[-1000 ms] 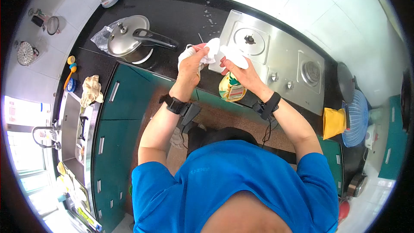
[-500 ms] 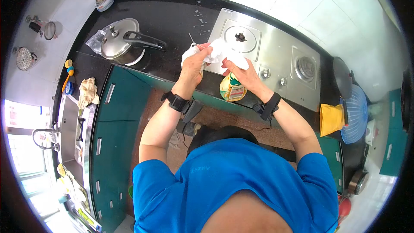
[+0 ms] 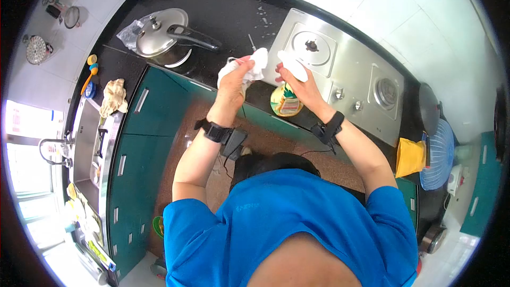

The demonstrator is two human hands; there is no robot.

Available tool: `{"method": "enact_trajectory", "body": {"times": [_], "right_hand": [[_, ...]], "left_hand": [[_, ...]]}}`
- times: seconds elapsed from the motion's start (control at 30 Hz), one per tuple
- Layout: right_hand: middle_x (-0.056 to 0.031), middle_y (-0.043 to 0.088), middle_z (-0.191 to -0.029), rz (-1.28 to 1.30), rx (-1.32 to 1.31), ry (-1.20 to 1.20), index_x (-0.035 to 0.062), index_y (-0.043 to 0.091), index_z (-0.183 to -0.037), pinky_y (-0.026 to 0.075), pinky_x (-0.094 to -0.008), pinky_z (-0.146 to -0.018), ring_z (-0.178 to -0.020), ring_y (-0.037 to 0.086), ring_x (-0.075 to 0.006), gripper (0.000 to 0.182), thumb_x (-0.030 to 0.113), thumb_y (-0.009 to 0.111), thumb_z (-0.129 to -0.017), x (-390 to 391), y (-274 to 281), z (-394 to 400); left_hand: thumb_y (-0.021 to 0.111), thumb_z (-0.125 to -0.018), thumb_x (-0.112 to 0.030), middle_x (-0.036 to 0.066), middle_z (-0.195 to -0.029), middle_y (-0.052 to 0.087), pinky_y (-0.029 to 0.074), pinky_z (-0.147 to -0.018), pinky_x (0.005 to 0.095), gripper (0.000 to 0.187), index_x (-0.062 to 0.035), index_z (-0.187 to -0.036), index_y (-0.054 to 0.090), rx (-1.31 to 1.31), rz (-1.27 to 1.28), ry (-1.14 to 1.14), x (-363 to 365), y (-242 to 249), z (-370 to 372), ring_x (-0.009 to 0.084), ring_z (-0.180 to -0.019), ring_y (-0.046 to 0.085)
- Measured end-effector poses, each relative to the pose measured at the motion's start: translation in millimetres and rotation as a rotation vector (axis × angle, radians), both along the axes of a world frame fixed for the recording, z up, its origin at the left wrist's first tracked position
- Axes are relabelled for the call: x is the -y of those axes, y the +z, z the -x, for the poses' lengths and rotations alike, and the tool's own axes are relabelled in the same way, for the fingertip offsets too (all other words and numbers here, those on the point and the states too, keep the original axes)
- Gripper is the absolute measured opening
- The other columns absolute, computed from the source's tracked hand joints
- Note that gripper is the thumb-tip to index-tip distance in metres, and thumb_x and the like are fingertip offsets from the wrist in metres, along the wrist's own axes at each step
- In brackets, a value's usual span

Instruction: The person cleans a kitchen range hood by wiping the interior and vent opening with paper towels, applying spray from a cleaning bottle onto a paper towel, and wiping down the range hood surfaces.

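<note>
My left hand (image 3: 232, 82) is closed around a crumpled white cloth (image 3: 258, 65), held above the dark counter's front edge, left of the stove. My right hand (image 3: 304, 91) grips a spray bottle by its neck. The bottle's white spray head (image 3: 292, 66) sticks up past my fingers, and its yellow-and-green labelled body (image 3: 286, 102) hangs below them. A gap separates the cloth from the spray head. Part of the bottle's neck is hidden behind my right hand. A thin metal rod (image 3: 252, 41) shows just beyond the cloth.
A steel gas stove (image 3: 348, 69) lies ahead to the right. On the left stands a lidded pressure cooker (image 3: 162, 34) with its handle pointing towards my left hand. A yellow packet (image 3: 410, 157) and a blue ribbed basket (image 3: 439, 154) are far right. The sink (image 3: 85, 151) is left.
My hands have moved apart: the cloth has come away to the left from the spray head, which is now fully visible. The whole view has shifted slightly.
</note>
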State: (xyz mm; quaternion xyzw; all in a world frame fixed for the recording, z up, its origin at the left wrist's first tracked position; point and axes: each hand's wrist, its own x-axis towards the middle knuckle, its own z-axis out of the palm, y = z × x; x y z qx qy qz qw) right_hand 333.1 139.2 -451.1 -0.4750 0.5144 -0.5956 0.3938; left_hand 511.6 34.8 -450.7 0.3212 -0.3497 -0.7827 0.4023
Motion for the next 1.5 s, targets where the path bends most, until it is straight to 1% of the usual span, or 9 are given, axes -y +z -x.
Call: {"method": "enact_trajectory", "body": {"times": [0.2,0.57,0.67,0.73,0.8,0.9,1.03,1.3,1.5], "right_hand": [[-0.0023,0.066,-0.094,0.044,-0.029,-0.004,0.0019,0.063,-0.11,0.047,-0.0266,-0.079,-0.088,0.059,-0.0093,0.034,0.031,0.07,-0.094,74,-17,-49],[-0.0095,0.066,-0.103,0.144,-0.294,-0.011,0.0004,0.06,-0.116,0.049,-0.032,-0.087,-0.098,0.063,-0.0172,0.04,0.023,0.075,-0.086,147,-55,-80],[-0.0148,0.065,-0.115,0.172,-0.339,-0.082,-0.0005,0.055,-0.127,0.049,-0.035,-0.093,-0.107,0.063,-0.0245,0.062,0.026,0.08,-0.077,132,-52,-76],[-0.0285,0.049,-0.141,0.022,-0.469,-0.125,-0.0066,0.038,-0.144,0.038,-0.0432,-0.112,-0.132,0.048,-0.0393,0.102,0.042,0.08,-0.065,117,-35,-78],[-0.0297,0.046,-0.142,0.113,-0.648,-0.085,-0.0078,0.038,-0.143,0.034,-0.0445,-0.115,-0.135,0.044,-0.0397,0.089,0.037,0.075,-0.076,108,-47,-46],[-0.0189,0.055,-0.132,0.169,-0.747,-0.08,0.0033,0.048,-0.138,0.043,-0.0434,-0.105,-0.124,0.053,-0.0349,0.056,0.019,0.068,-0.087,24,9,11],[-0.0125,0.059,-0.128,-0.033,-0.758,-0.172,0.0056,0.058,-0.13,0.044,-0.0386,-0.103,-0.121,0.056,-0.0264,0.039,0.018,0.064,-0.093,-129,125,84],[-0.0086,0.067,-0.114,-0.467,-0.876,-0.605,0.0021,0.064,-0.12,0.051,-0.0301,-0.089,-0.103,0.063,-0.0141,0.029,0.016,0.066,-0.095,-449,286,91],[-0.0085,0.07,-0.103,-0.682,-0.883,-0.859,-0.0005,0.067,-0.114,0.052,-0.0281,-0.084,-0.096,0.065,-0.0135,0.025,0.016,0.066,-0.095,-516,387,57]], "left_hand": [[0.07,-0.088,-0.009,0.011,-0.111,0.069,0.054,-0.08,0.0323,0.038,0.0012,-0.124,0.059,0.0,0.002,0.131,1,32,-78,0.0234,-0.094,0.068],[0.068,-0.091,-0.009,0.011,-0.114,0.069,0.053,-0.083,0.0298,0.038,0.0033,-0.125,0.059,-0.084,0.004,0.151,-9,67,-122,0.0206,-0.095,0.068],[0.068,-0.091,-0.013,0.009,-0.114,0.069,0.052,-0.088,0.0314,0.038,0.0009,-0.126,0.06,0.026,0.074,0.103,-17,89,-116,0.0201,-0.099,0.067],[0.067,-0.092,-0.014,0.009,-0.114,0.068,0.05,-0.092,0.0327,0.037,-0.0002,-0.126,0.06,0.058,0.113,0.062,-16,103,-99,0.0196,-0.104,0.065],[0.066,-0.092,-0.013,0.009,-0.113,0.068,0.05,-0.092,0.0328,0.036,-0.0004,-0.125,0.059,-0.008,0.149,-0.035,-16,114,-74,0.0187,-0.106,0.063],[0.066,-0.093,-0.014,0.008,-0.109,0.068,0.052,-0.084,0.0306,0.031,-0.0009,-0.12,0.06,-0.072,0.249,-0.285,-26,144,-29,0.0162,-0.097,0.065],[0.063,-0.095,-0.015,0.007,-0.103,0.068,0.052,-0.082,0.0278,0.03,-0.001,-0.121,0.059,-0.164,0.389,-0.379,-75,203,48,0.0146,-0.092,0.065],[0.064,-0.092,-0.013,0.008,-0.098,0.068,0.054,-0.073,0.0266,0.025,0.0017,-0.111,0.06,-0.08,0.692,-0.599,-135,274,126,0.0129,-0.082,0.065],[0.065,-0.091,-0.015,0.005,-0.095,0.067,0.051,-0.075,0.0261,0.024,0.0,-0.109,0.063,-0.125,0.962,-0.579,-163,340,233,0.0117,-0.083,0.062]]}}
